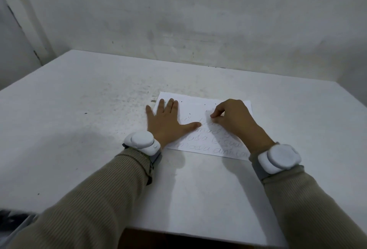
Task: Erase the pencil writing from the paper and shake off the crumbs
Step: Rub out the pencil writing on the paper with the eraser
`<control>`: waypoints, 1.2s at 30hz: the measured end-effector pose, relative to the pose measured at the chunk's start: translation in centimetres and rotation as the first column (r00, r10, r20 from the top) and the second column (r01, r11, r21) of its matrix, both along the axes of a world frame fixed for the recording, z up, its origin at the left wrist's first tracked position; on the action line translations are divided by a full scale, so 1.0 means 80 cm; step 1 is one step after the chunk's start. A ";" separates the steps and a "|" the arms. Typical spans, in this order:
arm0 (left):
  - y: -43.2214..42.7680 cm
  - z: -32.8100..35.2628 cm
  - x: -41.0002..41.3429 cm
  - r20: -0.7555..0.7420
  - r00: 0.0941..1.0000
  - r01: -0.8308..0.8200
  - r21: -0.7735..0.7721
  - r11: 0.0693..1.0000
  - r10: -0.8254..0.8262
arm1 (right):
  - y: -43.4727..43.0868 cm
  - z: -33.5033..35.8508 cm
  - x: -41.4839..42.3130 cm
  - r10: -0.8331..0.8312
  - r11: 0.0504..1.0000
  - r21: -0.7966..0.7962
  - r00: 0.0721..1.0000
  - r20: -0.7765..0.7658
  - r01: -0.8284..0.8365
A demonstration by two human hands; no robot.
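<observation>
My left hand (166, 122) lies flat on the left part of the white rectangular sheet of paper (198, 107). The fingers are straight and a little spread, the thumb points to the right, and the little finger reaches past the paper's left edge onto the table. My right hand (232, 116) is on the right part of the sheet with its fingers curled. The fingertips (213, 115) are pressed together around a small pale piece (223, 113), which touches the paper. The piece is mostly hidden, so I cannot tell what it is.

The paper lies flat on the white matte table (89, 121), near the middle and a little turned. The grey pencil writing (214, 146) fills the near lines; the far part looks blank. Small dark crumbs (152, 101) lie on the paper's far part and on the table to its left. Each wrist carries a white rounded device on a grey band, the left one (140, 139) and the right one (280, 159), above beige ribbed sleeves (95, 205).
</observation>
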State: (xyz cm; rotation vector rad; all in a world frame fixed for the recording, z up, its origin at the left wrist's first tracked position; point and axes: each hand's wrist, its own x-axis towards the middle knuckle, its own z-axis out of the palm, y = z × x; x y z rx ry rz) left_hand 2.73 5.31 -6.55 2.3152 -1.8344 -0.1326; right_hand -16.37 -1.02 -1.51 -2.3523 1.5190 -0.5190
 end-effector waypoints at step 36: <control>0.003 0.003 0.000 0.018 1.000 0.010 0.004 1.000 -0.010 | -0.001 -0.005 0.028 -0.119 0.993 0.023 0.992 0.031 0.119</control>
